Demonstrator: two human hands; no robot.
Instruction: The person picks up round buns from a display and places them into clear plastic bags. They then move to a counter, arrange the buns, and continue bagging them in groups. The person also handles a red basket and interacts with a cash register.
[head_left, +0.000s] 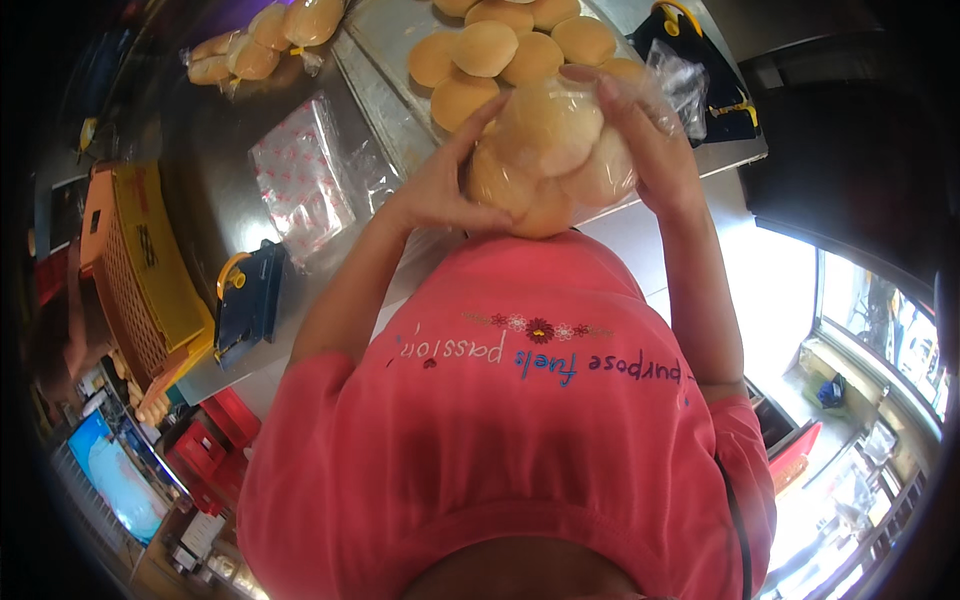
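Between my two hands is a clear plastic bag of round bread buns (551, 150), held at the near edge of the metal table. My left hand (450, 180) grips the bag's left side, thumb underneath near the lower buns. On the right side, my right hand (637, 127) holds the bag near its top, with loose film around the fingers. Just beyond, several unbagged buns (485, 49) lie on a metal tray (382, 41). Left of the tray rests a stack of clear plastic bags with red print (300, 176).
Bagged buns (259, 45) lie at the table's far left. A blue bag-sealing device with yellow parts (250, 300) stands at the left edge; a similar one (720, 90) sits right of the tray. Orange and yellow crates (142, 255) are at far left, red crates (206, 450) below.
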